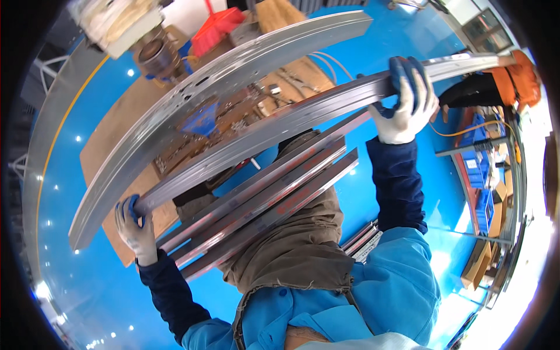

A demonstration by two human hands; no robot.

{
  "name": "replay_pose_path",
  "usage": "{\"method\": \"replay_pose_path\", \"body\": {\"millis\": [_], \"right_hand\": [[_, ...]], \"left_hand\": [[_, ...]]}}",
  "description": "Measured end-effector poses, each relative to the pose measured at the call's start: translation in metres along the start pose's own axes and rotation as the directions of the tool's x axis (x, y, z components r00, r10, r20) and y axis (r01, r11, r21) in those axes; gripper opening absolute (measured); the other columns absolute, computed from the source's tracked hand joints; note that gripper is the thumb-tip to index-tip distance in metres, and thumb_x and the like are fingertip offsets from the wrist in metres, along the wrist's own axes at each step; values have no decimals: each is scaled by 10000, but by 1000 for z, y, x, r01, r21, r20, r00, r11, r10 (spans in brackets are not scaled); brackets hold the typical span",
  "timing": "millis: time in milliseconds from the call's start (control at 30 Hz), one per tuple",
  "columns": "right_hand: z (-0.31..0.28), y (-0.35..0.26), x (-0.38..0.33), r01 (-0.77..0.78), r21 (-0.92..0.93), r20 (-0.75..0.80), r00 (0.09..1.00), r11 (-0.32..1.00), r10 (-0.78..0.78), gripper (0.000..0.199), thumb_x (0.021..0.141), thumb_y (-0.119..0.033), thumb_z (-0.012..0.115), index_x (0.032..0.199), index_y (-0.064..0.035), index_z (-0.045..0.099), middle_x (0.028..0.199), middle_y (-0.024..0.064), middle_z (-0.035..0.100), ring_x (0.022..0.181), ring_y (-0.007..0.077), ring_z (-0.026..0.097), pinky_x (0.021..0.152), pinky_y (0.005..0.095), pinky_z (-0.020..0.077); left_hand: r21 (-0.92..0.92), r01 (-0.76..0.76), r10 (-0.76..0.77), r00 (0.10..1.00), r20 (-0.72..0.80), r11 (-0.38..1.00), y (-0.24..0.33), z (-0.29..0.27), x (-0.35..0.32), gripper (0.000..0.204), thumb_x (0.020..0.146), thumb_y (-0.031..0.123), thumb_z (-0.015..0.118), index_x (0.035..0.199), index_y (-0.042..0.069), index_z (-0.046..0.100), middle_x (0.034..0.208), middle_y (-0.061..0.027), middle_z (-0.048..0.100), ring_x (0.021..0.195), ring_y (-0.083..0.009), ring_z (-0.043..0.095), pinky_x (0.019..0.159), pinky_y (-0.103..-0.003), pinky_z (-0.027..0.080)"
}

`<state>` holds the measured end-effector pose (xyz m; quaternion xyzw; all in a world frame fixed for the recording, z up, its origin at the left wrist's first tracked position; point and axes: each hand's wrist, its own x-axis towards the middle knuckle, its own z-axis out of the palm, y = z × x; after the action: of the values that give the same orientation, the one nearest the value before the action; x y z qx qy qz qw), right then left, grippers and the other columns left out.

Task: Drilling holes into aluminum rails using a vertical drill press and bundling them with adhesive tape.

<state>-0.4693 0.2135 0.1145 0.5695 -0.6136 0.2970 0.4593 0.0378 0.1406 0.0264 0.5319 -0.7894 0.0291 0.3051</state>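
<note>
Fingers (403,87) around grey metal profile (256,139)

The camera sits on the person's head and looks down and ahead. The blue jacket (391,268) is very near, at the bottom. The left hand (135,229) and right hand (406,100) are a bit farther, and the blue floor (402,29) is farther still. The view is round and wide. Its left edge is dark, so things there are hard to tell.
</note>
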Motion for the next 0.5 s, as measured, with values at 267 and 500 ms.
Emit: {"method": "replay_pose_path", "body": {"millis": [267,500], "right_hand": [[8,-2,-5,1,16,-105,994,1000,0,961,368,-48,777,1296,-145,550,1293,108,545,1216,366,509,1012,519,370],[3,-9,-6,-100,59,-116,988,993,106,927,514,-33,808,1371,-145,473,1283,139,520,1172,385,540,987,546,434]], "left_hand": [[-72,161,-153,983,103,984,-64,15,-42,407,629,0,699,1020,36,591,964,-102,591,846,-288,564,780,-366,465],[-328,546,-469,835,287,771,-110,27,-83,384,647,-34,689,1008,26,573,899,-79,581,757,-205,560,704,-326,479]]}}
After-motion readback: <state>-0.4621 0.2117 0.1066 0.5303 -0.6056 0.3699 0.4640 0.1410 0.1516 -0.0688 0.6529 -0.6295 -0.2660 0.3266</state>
